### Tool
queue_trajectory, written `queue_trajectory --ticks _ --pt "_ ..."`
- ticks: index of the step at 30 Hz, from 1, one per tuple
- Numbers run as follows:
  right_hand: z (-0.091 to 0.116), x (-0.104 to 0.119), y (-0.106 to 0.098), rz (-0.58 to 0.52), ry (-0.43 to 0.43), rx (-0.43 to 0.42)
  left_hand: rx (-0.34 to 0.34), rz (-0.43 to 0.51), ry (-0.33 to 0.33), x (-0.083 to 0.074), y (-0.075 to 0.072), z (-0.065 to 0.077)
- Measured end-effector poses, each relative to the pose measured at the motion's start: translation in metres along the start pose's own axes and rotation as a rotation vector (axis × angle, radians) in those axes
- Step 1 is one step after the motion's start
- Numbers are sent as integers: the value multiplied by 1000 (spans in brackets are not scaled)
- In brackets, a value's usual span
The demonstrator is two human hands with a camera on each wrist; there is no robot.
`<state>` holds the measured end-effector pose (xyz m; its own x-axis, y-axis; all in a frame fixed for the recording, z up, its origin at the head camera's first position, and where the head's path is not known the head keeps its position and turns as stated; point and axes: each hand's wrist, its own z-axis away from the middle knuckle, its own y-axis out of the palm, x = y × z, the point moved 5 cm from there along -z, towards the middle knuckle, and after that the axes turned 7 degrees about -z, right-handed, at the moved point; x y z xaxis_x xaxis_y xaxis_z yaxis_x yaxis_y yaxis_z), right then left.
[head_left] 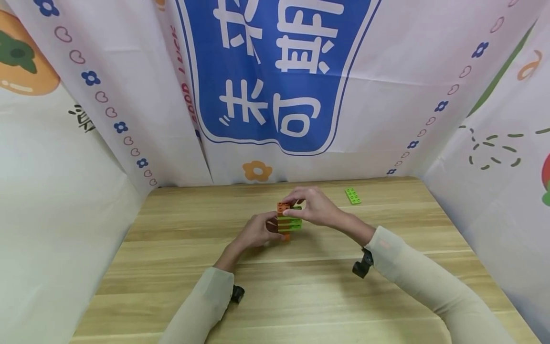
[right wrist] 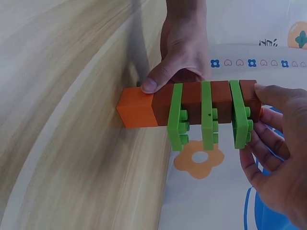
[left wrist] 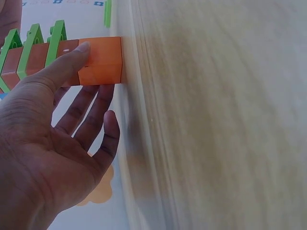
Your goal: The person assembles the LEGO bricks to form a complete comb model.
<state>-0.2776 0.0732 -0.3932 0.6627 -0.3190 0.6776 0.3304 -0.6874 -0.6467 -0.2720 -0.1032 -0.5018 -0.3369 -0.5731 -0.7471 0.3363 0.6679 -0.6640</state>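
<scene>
A tower of toy building bricks stands upright on the table. At its base is an orange brick (right wrist: 136, 112), with brown bricks (right wrist: 190, 103) above it and thin green plates (right wrist: 207, 115) between them, jutting out to one side. My left hand (head_left: 255, 232) grips the lower part, its thumb on the orange brick and fingers round the far side. My right hand (head_left: 319, 209) pinches the top brown brick (right wrist: 248, 91) between thumb and fingers. Some of the studs on top show in the head view.
A loose green plate with studs (head_left: 353, 196) lies on the wooden table (head_left: 301, 296) toward the back right. Printed cloth (head_left: 365, 143) hangs behind the table and at both sides.
</scene>
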Motion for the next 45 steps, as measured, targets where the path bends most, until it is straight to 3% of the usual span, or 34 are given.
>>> queue_trajectory --ticks 12,31,45 --pt "7 -13 -4 5 30 -4 -6 0 -11 1 0 -1" --pt "28 -52 -38 48 67 -70 -3 18 -40 1 0 0" --pt "45 -81 -55 70 105 -53 -8 10 -57 4 1 0"
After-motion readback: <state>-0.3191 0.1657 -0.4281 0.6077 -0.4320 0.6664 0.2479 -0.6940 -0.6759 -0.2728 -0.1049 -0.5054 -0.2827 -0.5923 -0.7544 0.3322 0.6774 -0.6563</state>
